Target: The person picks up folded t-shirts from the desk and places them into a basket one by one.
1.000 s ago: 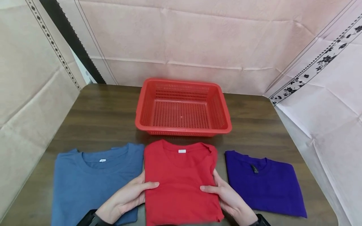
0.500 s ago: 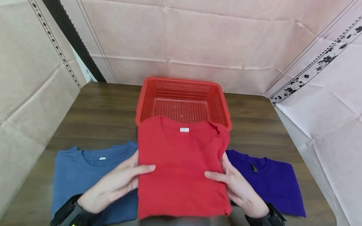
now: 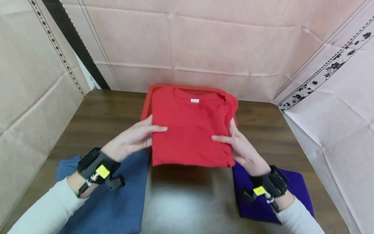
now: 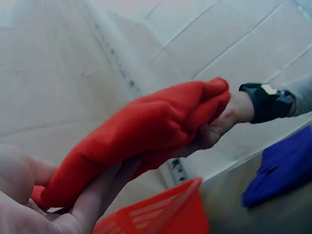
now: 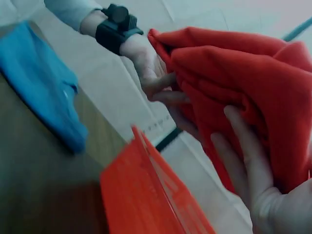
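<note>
A folded red T-shirt (image 3: pixel 193 130) with a white neck label is held up in the air between both hands. My left hand (image 3: pixel 137 135) grips its left side, thumb on top and fingers underneath. The right hand (image 3: pixel 241 146) grips the opposite side the same way. In both wrist views the fingers support the shirt (image 4: pixel 141 129) from below. Behind and beneath it is a red plastic basket (image 3: pixel 147 105), mostly hidden by the shirt in the head view. The right wrist view shows the basket (image 5: pixel 141 190) lower than the shirt.
A folded blue T-shirt (image 3: pixel 117 201) lies on the wooden table (image 3: pixel 114 107) under the left forearm. On the right is a folded purple T-shirt (image 3: pixel 295 185), partly covered by the right wrist. Patterned pale sheets (image 3: pixel 204 42) hang around the table.
Both hands have lifted the red T-shirt from between the other two shirts and carried it forward, so it now overlaps the basket. The basket and other shirts have stayed put.
</note>
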### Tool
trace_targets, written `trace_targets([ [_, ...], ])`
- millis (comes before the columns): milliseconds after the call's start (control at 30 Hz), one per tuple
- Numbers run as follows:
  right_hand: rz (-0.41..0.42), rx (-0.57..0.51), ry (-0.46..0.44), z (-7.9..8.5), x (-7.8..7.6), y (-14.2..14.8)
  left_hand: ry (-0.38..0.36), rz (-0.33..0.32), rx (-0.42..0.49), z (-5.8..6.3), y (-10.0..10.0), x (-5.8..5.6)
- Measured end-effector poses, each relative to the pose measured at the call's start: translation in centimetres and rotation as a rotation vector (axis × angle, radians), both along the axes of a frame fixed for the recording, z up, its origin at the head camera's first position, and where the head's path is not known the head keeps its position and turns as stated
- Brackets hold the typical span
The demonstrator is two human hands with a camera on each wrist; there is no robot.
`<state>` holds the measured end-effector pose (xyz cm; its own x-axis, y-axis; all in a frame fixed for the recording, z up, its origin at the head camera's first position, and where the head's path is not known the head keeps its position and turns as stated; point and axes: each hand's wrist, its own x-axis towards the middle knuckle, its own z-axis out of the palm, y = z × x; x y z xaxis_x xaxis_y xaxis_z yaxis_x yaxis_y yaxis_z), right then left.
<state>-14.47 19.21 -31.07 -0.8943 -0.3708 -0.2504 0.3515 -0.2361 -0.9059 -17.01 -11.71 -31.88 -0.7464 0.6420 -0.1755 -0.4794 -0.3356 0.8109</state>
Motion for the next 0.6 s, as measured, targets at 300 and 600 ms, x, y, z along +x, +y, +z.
trace_targets([
  [300,-0.038,0.122,-0.007,-1.0,-9.1,0.0,-0.018,0.043,-0.087,-0.9,0.7,-8.3],
  [600,-0.023,0.195,-0.048,-4.2,-13.0,0.2,-0.095,0.068,-0.213,-4.3,1.7,-12.1],
])
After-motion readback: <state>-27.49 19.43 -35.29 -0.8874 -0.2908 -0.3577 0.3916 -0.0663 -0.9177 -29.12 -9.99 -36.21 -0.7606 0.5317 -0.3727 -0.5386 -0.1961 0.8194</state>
